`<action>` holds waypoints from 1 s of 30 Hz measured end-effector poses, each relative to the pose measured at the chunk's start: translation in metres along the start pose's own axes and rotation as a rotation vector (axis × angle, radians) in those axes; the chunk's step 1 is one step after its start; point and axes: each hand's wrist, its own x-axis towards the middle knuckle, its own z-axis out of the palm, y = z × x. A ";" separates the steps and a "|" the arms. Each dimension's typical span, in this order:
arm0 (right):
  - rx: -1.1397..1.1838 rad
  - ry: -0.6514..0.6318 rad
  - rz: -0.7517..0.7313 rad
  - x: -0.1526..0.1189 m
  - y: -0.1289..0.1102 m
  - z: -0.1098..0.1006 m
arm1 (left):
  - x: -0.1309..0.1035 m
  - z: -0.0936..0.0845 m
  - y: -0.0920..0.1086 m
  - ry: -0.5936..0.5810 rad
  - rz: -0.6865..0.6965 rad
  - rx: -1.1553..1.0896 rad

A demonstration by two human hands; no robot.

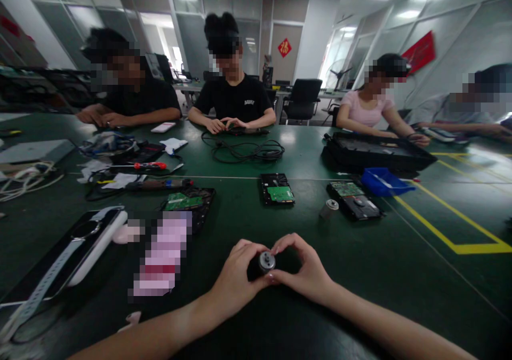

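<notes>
A small cylindrical metal motor (267, 262), its round end facing up, is held between my two hands near the front of the green table. My left hand (239, 269) curls round its left side, thumb and fingers closed on it. From the right, my right hand (308, 269) pinches with thumb and fingertips at the motor's edge, its fingers making a loop. A second, similar metal motor (330, 209) stands upright beyond my right hand. Beside that lies a hard drive (356, 200) with its circuit board showing. Another hard drive (277, 189) lies straight ahead of my hands.
A tablet (100, 237) with a watch (86, 230) on it and a blurred pink item (163, 256) lie left. Farther off are a screwdriver (150, 166), black cables (248, 151), a blue tray (384, 183) and a black case (378, 152). Several people sit across the table.
</notes>
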 end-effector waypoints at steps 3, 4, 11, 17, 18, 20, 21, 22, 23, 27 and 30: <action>-0.023 -0.016 0.034 -0.004 0.005 -0.001 | -0.003 -0.009 0.008 0.041 0.089 -0.054; -0.017 -0.048 0.048 -0.004 0.006 0.000 | -0.003 -0.013 0.012 0.053 0.126 -0.072; -0.060 -0.251 0.080 -0.002 0.009 0.004 | 0.007 -0.025 0.022 0.068 0.063 0.027; -0.124 -0.227 0.093 -0.003 0.007 0.004 | 0.017 -0.031 0.025 0.054 0.048 0.031; -0.137 -0.215 0.100 -0.004 0.007 0.003 | 0.020 -0.037 0.028 0.056 0.044 0.025; -0.147 -0.188 0.118 -0.004 0.006 0.002 | 0.025 -0.051 0.031 0.044 0.024 0.020; -0.144 -0.174 0.129 -0.005 0.006 0.002 | 0.028 -0.058 0.032 0.022 0.012 0.026; -0.138 -0.164 0.140 -0.005 0.006 0.001 | 0.030 -0.066 0.031 -0.030 -0.021 0.039; -0.132 -0.158 0.150 -0.005 0.006 0.001 | 0.032 -0.071 0.030 -0.095 -0.069 0.051; -0.119 -0.158 0.174 -0.005 0.005 0.001 | 0.033 -0.075 0.012 -0.339 -0.276 0.010; -0.123 -0.169 0.185 -0.005 0.005 0.001 | 0.031 -0.065 0.000 -0.399 -0.322 -0.014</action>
